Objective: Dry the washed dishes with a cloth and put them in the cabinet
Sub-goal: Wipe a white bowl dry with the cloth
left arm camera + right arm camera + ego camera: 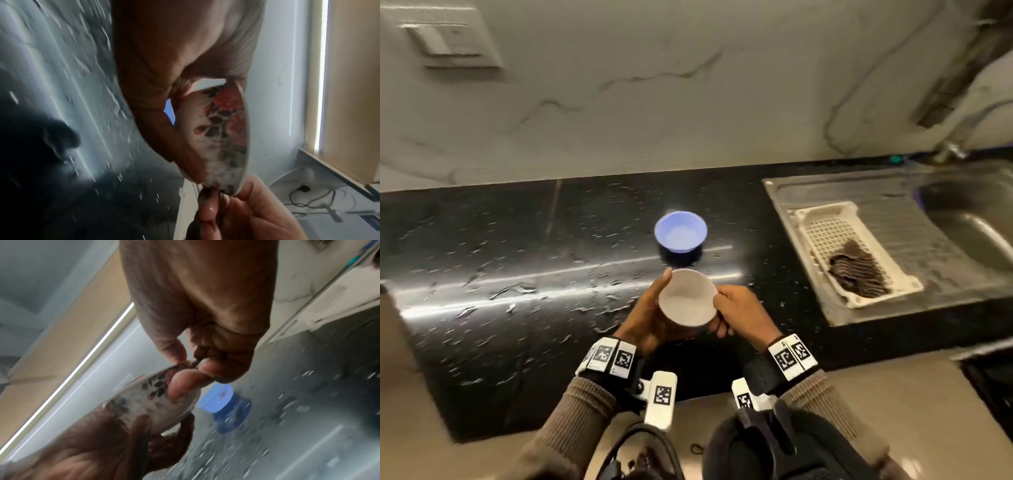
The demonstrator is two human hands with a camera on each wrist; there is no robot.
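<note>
floral bowl (pixel 687 302) held in both hands, no legible writing

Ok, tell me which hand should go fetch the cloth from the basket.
Right. The striped cloth lies in the white basket on the drainboard, on the right hand side. The left hand cups the white bowl from beneath and could probably hold it alone.

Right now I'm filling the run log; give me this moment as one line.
bowl: held over counter | left hand: cups it | right hand: pinches rim | cloth: in rack
</note>
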